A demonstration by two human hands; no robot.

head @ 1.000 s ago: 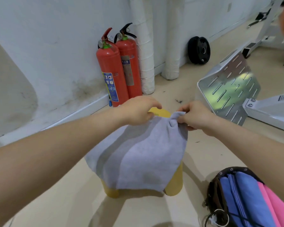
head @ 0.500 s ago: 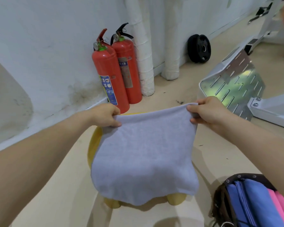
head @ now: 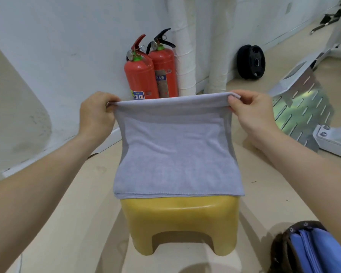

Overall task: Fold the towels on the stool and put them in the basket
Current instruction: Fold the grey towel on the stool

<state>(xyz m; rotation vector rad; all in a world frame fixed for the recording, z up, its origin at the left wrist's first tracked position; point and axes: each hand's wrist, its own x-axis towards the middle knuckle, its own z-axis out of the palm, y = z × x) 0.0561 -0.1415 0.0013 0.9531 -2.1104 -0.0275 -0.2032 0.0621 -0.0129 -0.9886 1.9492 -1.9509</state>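
Grey towel [head: 175, 152], soft, light and limp, is pinched at its upper corners by left hand [head: 96, 115] and right hand [head: 252, 113], lower edge draping over yellow stool [head: 179, 223].

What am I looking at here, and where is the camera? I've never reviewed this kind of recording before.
There is no machine here. A person works with bare hands, and the only camera sits on their head, looking forward and down, so both arms reach in from the bottom of the picture. The left hand and the right hand each pinch an upper corner of a grey towel, holding its top edge up. The towel's lower part rests on a yellow stool. At the lower right is a dark basket with folded blue towels already inside. Two red fire extinguishers stand by the wall behind.
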